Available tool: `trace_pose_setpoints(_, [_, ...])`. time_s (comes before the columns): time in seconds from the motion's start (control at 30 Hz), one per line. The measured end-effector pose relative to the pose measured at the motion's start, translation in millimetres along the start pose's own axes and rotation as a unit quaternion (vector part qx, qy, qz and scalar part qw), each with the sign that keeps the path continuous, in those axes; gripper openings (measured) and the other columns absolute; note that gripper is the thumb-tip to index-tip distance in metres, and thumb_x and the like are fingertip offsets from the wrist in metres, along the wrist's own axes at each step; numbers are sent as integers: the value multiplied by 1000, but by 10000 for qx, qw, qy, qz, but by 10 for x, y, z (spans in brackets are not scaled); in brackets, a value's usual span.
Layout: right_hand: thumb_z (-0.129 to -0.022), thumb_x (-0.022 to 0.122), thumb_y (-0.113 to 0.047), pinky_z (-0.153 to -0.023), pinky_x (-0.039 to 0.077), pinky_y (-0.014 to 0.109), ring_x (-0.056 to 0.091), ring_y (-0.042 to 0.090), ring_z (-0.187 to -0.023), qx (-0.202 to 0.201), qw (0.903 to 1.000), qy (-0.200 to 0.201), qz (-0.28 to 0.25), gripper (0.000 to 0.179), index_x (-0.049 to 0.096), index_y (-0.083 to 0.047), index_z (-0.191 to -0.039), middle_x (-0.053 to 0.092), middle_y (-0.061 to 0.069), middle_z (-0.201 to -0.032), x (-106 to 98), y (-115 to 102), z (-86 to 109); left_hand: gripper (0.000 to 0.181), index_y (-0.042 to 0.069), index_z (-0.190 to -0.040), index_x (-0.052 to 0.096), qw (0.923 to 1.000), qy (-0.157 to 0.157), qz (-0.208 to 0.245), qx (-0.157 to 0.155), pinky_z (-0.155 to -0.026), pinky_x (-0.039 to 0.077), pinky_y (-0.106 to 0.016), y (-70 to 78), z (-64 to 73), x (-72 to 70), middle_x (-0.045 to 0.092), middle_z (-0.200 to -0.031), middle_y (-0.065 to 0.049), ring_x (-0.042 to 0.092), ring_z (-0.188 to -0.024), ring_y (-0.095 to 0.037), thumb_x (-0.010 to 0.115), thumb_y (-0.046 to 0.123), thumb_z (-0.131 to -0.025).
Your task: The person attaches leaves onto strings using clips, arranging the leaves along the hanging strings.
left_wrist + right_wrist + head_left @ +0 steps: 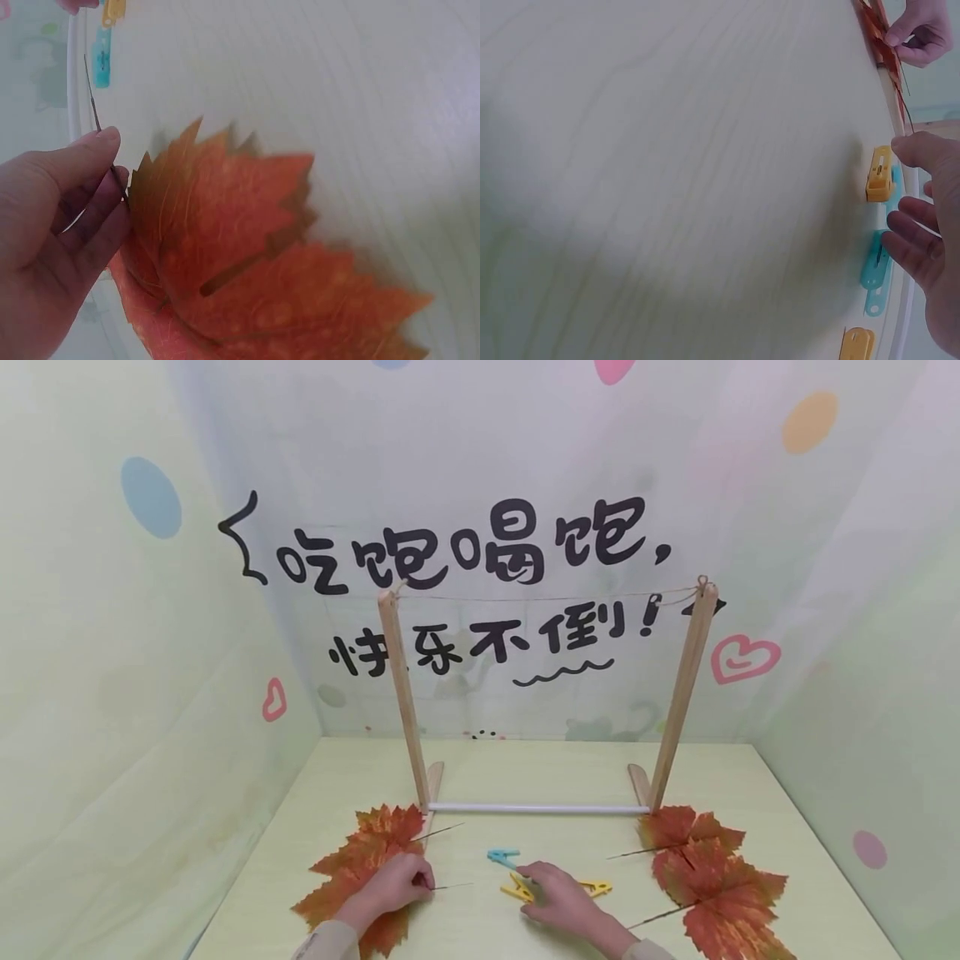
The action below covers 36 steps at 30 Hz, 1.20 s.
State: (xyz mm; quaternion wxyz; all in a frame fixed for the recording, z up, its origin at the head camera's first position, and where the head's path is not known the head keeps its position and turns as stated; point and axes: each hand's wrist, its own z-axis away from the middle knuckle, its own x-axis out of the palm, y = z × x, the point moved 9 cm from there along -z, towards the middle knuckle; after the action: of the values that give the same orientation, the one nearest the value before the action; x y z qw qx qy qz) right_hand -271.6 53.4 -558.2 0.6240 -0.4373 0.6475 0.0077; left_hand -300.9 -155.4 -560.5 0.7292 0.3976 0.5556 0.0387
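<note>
My left hand (401, 885) pinches the thin dark stem of an orange-red artificial maple leaf (225, 210) between thumb and fingers. The leaf's blade spreads below and beside the hand, and a second leaf (397, 827) lies just beyond it. Over a small group of plastic clothespins hovers my right hand (558, 897), thumb and fingers apart. Near its thumb is a yellow clothespin (880, 174); its fingertips come right at a teal clothespin (875, 270). Another yellow clothespin (597, 887) sticks out past the hand, and a blue one (501, 857) lies farther back.
Behind the hands stands a wooden frame with two posts (684, 693), a white bottom rod (540, 809) and a twine line (525, 600) strung across the top. More maple leaves (720, 893) lie at the right of the pale table (540, 768). A printed cloth backdrop surrounds it.
</note>
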Motion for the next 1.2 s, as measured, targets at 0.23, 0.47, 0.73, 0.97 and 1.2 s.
trace_pose_setpoints(0.23, [-73, 73, -21, -69, 49, 24, 55, 7, -79, 239, 9995, 214, 4, 42, 61, -3, -110, 61, 0, -93, 51, 39, -56, 3, 6, -79, 68, 9999, 57, 161, 22, -58, 44, -19, 39, 7, -107, 57, -70, 12, 47, -63, -2, 70, 7, -78])
trace_pose_setpoints(0.47, [-73, 74, -21, -60, 44, 19, 47, 1, -69, 557, 9978, 342, -52, 37, 64, -3, -104, 57, -5, -83, 114, 93, -107, 3, 6, -81, 68, 9997, 116, 191, 57, -58, 45, -19, 69, 16, -168, 58, -71, 11, 48, -62, -2, 69, 5, -78])
trace_pose_setpoints(0.73, [-72, 74, -18, -52, 33, 16, 36, 2, -61, 575, 9960, 674, 136, 18, 61, -9, -80, 43, -10, -67, 158, 78, -157, 4, 6, -82, 68, 9996, 120, 251, 10, -57, 45, -19, 57, 39, -191, 60, -72, 9, 48, -62, -2, 68, 4, -78])
trace_pose_setpoints(0.97, [-72, 74, -13, -53, 34, 17, 38, 3, -63, 572, 9944, 842, 286, 15, 61, -10, -77, 44, -10, -67, 204, 43, -200, 4, 7, -81, 69, 9996, 176, 231, 8, -57, 45, -19, 53, 47, -206, 61, -71, 9, 48, -62, -2, 69, 4, -78])
trace_pose_setpoints(1.2, [-69, 74, -9, -53, 37, 18, 42, 2, -64, 443, 9933, 1054, 174, 17, 65, -6, -83, 51, -8, -72, 136, 7, -188, 3, 2, -80, 68, 9993, 303, 156, 127, -55, 46, -19, 98, 41, -266, 61, -70, 8, 48, -60, -1, 69, 2, -77])
